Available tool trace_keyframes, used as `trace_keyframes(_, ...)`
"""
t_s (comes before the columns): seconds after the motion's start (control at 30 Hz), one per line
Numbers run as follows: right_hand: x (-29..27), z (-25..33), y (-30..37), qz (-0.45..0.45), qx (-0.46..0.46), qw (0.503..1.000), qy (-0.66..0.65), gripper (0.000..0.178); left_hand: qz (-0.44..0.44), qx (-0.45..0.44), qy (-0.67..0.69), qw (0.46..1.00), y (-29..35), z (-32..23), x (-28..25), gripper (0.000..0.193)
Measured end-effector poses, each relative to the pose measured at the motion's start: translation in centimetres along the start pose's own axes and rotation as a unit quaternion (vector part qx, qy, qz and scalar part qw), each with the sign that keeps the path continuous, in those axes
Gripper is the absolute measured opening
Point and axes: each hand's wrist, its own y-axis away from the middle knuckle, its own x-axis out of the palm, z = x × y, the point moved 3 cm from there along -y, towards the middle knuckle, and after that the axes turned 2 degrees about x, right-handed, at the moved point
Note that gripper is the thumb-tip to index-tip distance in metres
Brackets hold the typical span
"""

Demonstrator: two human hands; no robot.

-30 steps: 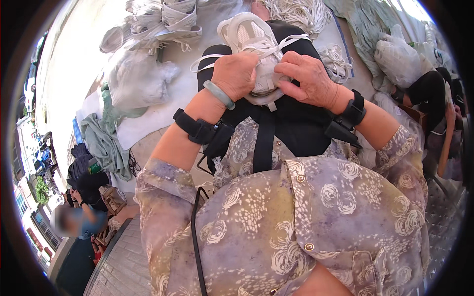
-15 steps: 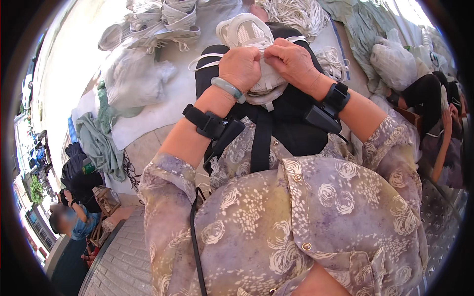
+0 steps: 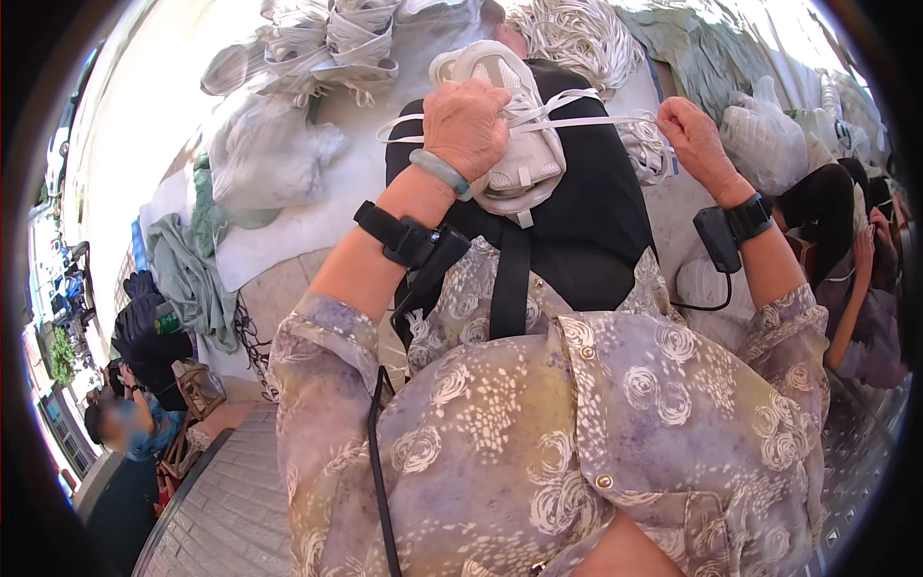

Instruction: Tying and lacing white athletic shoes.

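A white sneaker (image 3: 519,144) lies on my black-trousered lap (image 3: 596,221), toe pointing away from me. My left hand (image 3: 468,125) is closed over its upper, fingers curled around the shoe and its white lace (image 3: 586,120). My right hand (image 3: 694,135) is out to the right of the shoe, pinching the end of that lace and holding it taut and level across my lap. Both wrists carry black strapped devices, and the left one also has a pale green bangle.
A heap of white shoe uppers (image 3: 327,43) and a bundle of white laces (image 3: 577,34) lie ahead on a pale sheet (image 3: 288,231). Filled clear bags (image 3: 260,154) sit at the left, green cloth (image 3: 197,260) beside them. Another person (image 3: 856,288) sits at my right, others at lower left.
My right hand has moved away from the sneaker toward the right, drawing the lace out straight. My left hand has stayed clamped on the shoe.
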Motion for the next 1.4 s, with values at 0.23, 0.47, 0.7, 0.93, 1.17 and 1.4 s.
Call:
trace_keyframes(0.23, 3.7, 2.1, 0.6, 0.038, -0.163, 0.986, 0.025, 0.013, -0.042, 0.079, -0.075, 0.993, -0.4, -1.0, 0.2, 0.011)
trace_keyframes(0.47, 7.4, 7.3, -1.3, 0.001, -0.256, 0.966, 0.030, 0.016, -0.004, 0.102, -0.228, 0.968, 0.1, 1.5, -2.8, 0.009)
trace_keyframes(0.7, 4.8, 6.5, -0.2, -0.038, -0.262, 0.961, 0.075, 0.004, -0.298, -0.271, 0.144, 0.904, 2.1, 7.2, -8.3, 0.016)
trace_keyframes(0.93, -1.5, -3.0, 3.5, -0.220, -0.169, 0.947, 0.160, 0.012, -0.198, -0.405, 0.371, 0.812, 3.9, 4.5, -1.4, 0.009)
trace_keyframes(1.17, -7.7, -18.4, 10.8, -0.337, 0.089, 0.930, 0.119, 0.020, -0.066, -0.326, 0.248, 0.910, 4.1, 2.6, 2.6, 0.010)
trace_keyframes(1.4, 0.0, -13.5, 7.9, -0.035, 0.084, 0.992, 0.082, 0.021, -0.036, -0.309, 0.260, 0.914, 4.8, 2.1, 2.2, 0.021)
